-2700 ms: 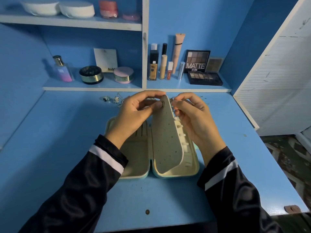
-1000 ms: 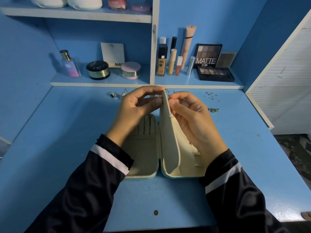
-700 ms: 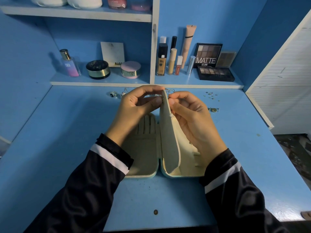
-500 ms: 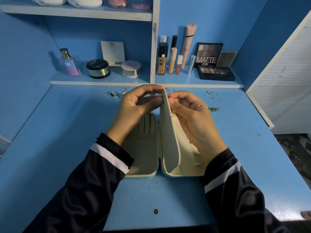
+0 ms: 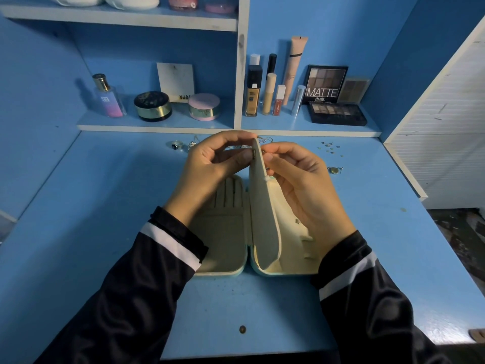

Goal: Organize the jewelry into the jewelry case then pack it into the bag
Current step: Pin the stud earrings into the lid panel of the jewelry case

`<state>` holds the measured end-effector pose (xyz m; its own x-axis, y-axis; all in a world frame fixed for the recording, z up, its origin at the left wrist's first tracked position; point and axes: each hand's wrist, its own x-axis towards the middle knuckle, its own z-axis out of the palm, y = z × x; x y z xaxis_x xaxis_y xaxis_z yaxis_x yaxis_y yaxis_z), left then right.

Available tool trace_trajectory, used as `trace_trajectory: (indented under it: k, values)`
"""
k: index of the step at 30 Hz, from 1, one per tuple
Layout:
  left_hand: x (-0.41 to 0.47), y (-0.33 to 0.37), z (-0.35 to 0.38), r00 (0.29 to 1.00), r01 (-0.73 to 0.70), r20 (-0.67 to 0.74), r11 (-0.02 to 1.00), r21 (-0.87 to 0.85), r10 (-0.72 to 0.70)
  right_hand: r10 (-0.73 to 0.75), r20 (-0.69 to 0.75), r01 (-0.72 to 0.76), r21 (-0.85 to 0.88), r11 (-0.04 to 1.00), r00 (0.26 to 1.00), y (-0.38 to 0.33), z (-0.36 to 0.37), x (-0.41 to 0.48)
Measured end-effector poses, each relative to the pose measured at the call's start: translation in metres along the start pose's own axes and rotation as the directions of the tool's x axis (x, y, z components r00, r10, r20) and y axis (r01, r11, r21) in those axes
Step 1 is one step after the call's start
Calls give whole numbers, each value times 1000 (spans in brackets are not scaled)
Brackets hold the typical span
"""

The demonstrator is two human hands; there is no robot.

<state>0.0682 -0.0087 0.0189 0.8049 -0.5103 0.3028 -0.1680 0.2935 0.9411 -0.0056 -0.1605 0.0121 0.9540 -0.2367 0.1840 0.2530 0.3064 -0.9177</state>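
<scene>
On the blue bench [image 5: 105, 206] lies an open cream jewelry case [image 5: 223, 240]. Its cream middle flap [image 5: 265, 219] stands up in the case. At the flap's top, the right grip [image 5: 296, 177] pinches the flap and the left grip [image 5: 210, 164] pinches a tiny gold earring [image 5: 254, 153]. The person should hold the flap still and push the earring straight in.

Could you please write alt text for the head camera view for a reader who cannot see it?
The left hand and right hand pinch the top of the upright divider flap of an open cream jewelry case on a blue desk. Loose jewelry lies behind it, below shelved cosmetics.
</scene>
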Motion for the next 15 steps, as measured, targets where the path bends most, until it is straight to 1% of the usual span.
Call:
trace_trajectory:
  k: [8, 15]
  values:
    - [0, 0, -1, 1000, 3, 7, 1000, -3, -3, 13, -8, -13, -10, 1000, 1000, 1, 0, 0]
    - [0, -2, -2, 1000, 4, 2, 1000, -12, -4, 23, -11, -23, 34, 999, 1000, 2, 0, 1]
